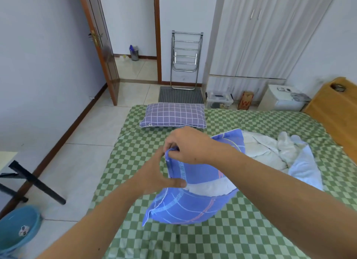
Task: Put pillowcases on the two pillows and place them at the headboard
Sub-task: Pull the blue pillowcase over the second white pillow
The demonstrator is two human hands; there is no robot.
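Note:
A blue pillowcase (pixel 195 206) with a white pillow (pixel 210 188) partly inside it is lifted over the green checked bed (pixel 241 237). My right hand (pixel 190 144) pinches the pillowcase's upper edge at its open end. My left hand (pixel 159 173) holds the same open edge lower down, thumb pressed on the cloth. White pillow shows through the opening. A second pillow (pixel 173 114) in a purple grid-pattern case lies flat at the far edge of the bed. The wooden headboard (pixel 336 111) stands at the right.
A crumpled white and pale blue blanket (pixel 286 154) lies on the bed near the headboard. A blue basin (pixel 17 227) and black table legs (pixel 32 181) are on the tiled floor at left. A metal rack (pixel 185 59), a wardrobe and an open door stand beyond.

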